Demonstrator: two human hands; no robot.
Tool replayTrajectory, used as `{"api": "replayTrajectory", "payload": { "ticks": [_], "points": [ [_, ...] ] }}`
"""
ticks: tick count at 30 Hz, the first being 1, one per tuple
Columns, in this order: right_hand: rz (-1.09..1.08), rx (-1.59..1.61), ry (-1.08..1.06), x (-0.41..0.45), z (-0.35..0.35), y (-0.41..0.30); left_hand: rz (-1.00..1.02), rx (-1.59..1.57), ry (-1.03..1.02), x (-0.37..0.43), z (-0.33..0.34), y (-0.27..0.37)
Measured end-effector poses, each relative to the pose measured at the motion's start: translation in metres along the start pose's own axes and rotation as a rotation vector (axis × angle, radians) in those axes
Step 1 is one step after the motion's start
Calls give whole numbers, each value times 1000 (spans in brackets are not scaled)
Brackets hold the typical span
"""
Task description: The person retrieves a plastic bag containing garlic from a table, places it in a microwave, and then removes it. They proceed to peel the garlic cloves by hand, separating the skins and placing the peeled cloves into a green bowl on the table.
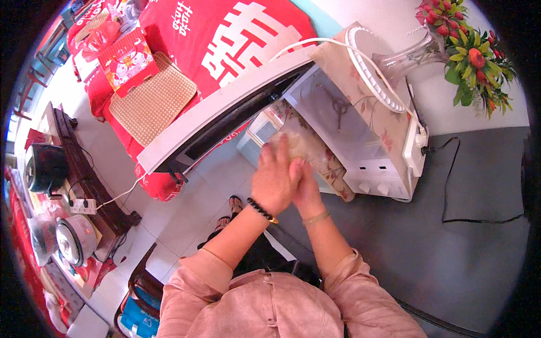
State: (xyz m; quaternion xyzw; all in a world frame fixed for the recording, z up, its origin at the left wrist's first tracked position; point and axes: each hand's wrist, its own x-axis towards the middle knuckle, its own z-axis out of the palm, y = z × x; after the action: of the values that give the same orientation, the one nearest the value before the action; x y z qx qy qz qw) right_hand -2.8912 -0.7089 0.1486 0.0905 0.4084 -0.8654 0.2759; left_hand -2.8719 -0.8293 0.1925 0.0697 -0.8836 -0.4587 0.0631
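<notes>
My left hand (pixel 272 179), with a black beaded bracelet at the wrist, presses against my right hand (pixel 305 183), which wears a thin bangle. The two meet in front of an open microwave oven (pixel 334 122). Just beyond my fingers is a pale, blurred thing (pixel 291 133), perhaps cloth; whether either hand grips it cannot be told. Floral fabric (pixel 336 179) lies beside and under it, next to the oven's front. The oven's door (pixel 219 114) swings out to the left. Two knobs (pixel 372 188) sit on the front panel.
A floral cover, a white scalloped dish (pixel 353 42) and a glass vase (pixel 418 53) of artificial flowers top the oven. A power strip (pixel 414 148) and cords run alongside. A red-covered surface (pixel 194 38) bears a woven mat (pixel 156 101). Left stand a rice cooker (pixel 76 241) and a chair (pixel 143 274).
</notes>
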Motion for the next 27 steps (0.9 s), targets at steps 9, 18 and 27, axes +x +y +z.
{"api": "replayTrajectory", "payload": {
  "ticks": [9, 18, 27],
  "points": [
    [-360, -150, 348, 84, -61, -108, 363, -201, -99, -32, -16, -7],
    [-655, -129, 519, 167, -102, -165, -24, 13, -122, -129, -35, -108],
    [-639, -475, 590, 174, -116, -168, -313, -13, -71, -171, -70, -149]
  ]
}}
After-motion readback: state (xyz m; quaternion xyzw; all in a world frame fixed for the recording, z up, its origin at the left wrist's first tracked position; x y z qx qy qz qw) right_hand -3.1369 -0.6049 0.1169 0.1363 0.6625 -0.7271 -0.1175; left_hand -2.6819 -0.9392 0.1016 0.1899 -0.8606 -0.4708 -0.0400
